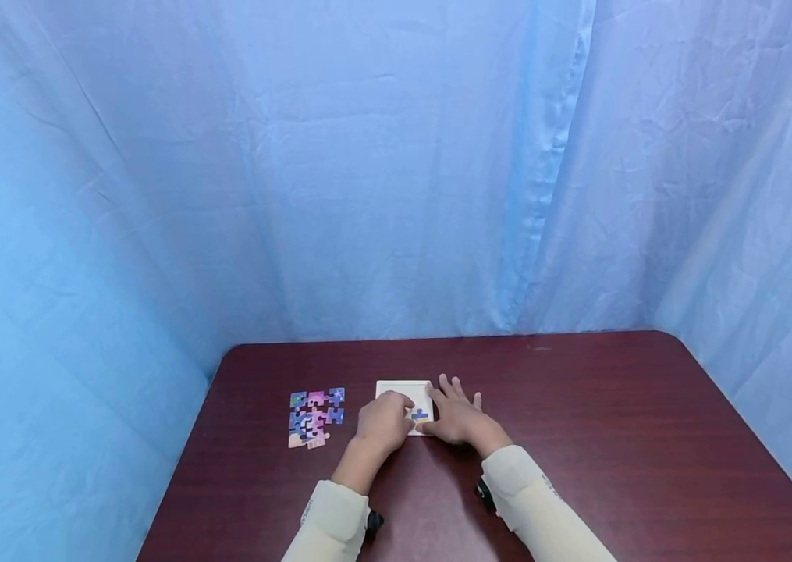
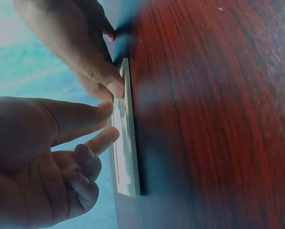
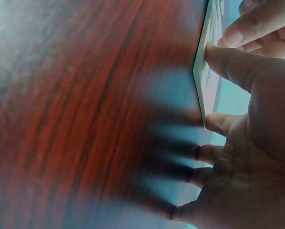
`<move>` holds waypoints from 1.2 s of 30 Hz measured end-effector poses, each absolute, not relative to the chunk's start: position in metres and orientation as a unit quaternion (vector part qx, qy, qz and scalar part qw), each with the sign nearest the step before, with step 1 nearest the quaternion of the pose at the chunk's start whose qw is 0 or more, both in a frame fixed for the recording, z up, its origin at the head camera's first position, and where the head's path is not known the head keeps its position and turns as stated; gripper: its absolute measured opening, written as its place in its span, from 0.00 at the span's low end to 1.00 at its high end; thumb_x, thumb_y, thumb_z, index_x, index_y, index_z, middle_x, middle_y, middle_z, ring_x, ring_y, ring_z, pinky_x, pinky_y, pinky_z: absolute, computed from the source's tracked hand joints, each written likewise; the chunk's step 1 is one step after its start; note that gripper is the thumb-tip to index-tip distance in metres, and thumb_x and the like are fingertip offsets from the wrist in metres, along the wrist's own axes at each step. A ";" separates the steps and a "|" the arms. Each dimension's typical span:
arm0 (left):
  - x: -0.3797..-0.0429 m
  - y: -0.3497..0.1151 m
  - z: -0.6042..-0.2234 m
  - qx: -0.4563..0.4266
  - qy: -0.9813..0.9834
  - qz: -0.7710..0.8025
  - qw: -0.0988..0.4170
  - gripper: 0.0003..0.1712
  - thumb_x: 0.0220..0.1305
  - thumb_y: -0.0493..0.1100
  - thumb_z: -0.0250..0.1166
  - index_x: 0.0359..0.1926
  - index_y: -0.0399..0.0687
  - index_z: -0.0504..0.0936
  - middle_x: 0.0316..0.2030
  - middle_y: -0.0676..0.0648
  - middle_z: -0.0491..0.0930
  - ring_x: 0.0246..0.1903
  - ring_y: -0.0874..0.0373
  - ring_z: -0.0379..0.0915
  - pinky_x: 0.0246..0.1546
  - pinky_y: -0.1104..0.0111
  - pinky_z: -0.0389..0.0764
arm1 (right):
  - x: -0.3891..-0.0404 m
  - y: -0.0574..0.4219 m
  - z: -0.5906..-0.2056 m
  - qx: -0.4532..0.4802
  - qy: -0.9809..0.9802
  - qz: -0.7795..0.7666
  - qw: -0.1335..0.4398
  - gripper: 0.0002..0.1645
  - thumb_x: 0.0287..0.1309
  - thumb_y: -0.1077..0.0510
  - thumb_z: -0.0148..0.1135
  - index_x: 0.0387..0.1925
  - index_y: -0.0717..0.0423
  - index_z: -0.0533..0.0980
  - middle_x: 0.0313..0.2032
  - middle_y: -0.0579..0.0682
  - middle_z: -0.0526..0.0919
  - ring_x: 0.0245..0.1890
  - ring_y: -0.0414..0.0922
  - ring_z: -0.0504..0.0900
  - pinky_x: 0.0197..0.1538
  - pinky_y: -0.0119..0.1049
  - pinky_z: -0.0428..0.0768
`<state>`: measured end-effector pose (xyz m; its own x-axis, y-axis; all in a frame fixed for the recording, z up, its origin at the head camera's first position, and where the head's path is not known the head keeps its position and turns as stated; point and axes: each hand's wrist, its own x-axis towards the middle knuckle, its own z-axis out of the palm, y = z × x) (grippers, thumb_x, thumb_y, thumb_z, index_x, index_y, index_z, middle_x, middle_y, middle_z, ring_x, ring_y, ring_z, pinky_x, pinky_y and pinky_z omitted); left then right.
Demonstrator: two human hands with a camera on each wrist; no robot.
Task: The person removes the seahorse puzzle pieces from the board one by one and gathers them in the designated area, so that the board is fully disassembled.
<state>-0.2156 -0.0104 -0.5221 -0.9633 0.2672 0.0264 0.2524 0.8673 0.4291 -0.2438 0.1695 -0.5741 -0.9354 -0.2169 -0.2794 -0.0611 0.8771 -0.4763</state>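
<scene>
A small white puzzle tray (image 1: 396, 385) lies on the table between both hands. A few joined puzzle pieces (image 1: 420, 415), blue and yellow, sit in its near right corner. My left hand (image 1: 383, 421) reaches over the tray's left side; its thumb and index finger (image 2: 104, 138) touch down inside, a gap between them, and its other fingers are curled. My right hand (image 1: 462, 417) steadies the right side, thumb (image 3: 226, 59) at the near edge and index finger at the far right corner. The other right fingers spread over the table.
Left of the tray, a loosely arranged group of puzzle pieces (image 1: 307, 419) in blue, pink and purple lies on the dark red wooden table (image 1: 613, 437). Blue curtains (image 1: 396, 172) hang behind the table and at both sides.
</scene>
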 end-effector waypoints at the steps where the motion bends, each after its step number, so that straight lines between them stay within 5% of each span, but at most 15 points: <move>1: -0.216 -0.009 -0.523 0.135 0.967 0.217 0.019 0.14 0.62 0.42 0.76 0.50 0.48 0.92 0.40 0.49 0.91 0.43 0.50 0.88 0.45 0.51 0.86 | -0.243 0.169 -0.573 -0.073 0.954 -0.239 0.166 0.53 0.68 0.38 0.66 0.84 0.49 0.54 0.86 0.58 0.40 0.86 0.61 0.34 0.78 0.76 0.34; 8: -0.218 -0.006 -0.529 0.131 0.968 0.212 0.027 0.13 0.62 0.43 0.77 0.48 0.50 0.93 0.42 0.49 0.89 0.46 0.53 0.87 0.46 0.52 0.86 | -0.234 0.168 -0.562 -0.077 0.947 -0.258 0.174 0.51 0.70 0.37 0.62 0.84 0.49 0.53 0.86 0.59 0.39 0.86 0.61 0.32 0.78 0.76 0.32; 15: -0.217 -0.005 -0.531 0.127 0.969 0.210 0.026 0.11 0.62 0.41 0.77 0.46 0.49 0.93 0.43 0.48 0.88 0.47 0.52 0.87 0.47 0.53 0.86 | -0.227 0.168 -0.546 -0.090 0.945 -0.253 0.185 0.59 0.58 0.39 0.67 0.84 0.54 0.53 0.85 0.63 0.41 0.86 0.65 0.35 0.77 0.78 0.34; 22: -0.216 -0.005 -0.531 0.127 0.967 0.222 0.020 0.09 0.61 0.40 0.77 0.43 0.48 0.94 0.42 0.48 0.87 0.46 0.52 0.86 0.47 0.52 0.86 | -0.228 0.169 -0.547 -0.088 0.945 -0.251 0.190 0.62 0.56 0.41 0.70 0.85 0.52 0.51 0.86 0.62 0.39 0.86 0.63 0.32 0.78 0.77 0.34; 36: -0.221 -0.011 -0.529 0.126 0.959 0.253 0.014 0.05 0.62 0.41 0.76 0.33 0.50 0.86 0.31 0.52 0.85 0.31 0.58 0.80 0.37 0.56 0.82 | -0.239 0.172 -0.565 -0.080 0.948 -0.254 0.175 0.61 0.56 0.41 0.72 0.84 0.48 0.53 0.86 0.59 0.40 0.86 0.61 0.33 0.78 0.76 0.34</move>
<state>-0.2209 -0.0108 -0.5292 -0.9678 0.2490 0.0379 0.2352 0.8402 0.4886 -0.2392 0.1721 -0.5645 -0.9261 -0.2406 -0.2907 -0.0628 0.8579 -0.5100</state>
